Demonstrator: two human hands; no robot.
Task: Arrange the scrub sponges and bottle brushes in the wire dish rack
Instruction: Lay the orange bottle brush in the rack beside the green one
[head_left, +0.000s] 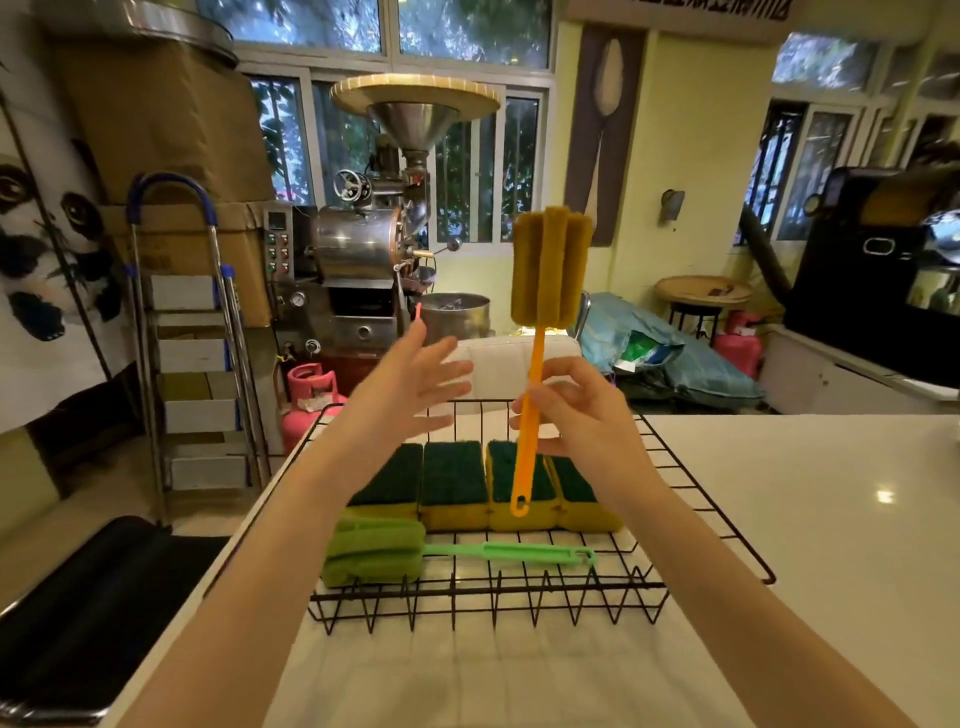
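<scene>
Above the wire rack (691, 483), right hand (576, 415) grip closed on orange bottle brush (550, 270) (upright), left hand (410, 384) spread

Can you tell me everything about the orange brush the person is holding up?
The orange bottle brush has a mustard-yellow ribbed sponge head and a thin orange plastic handle with a hanging hole at its end. It stands nearly upright, head up, above the wire dish rack. Only the right hand touches it, gripping the handle mid-way.

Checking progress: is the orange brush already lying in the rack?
No, the right hand holds the orange brush upright above the rack.
</scene>
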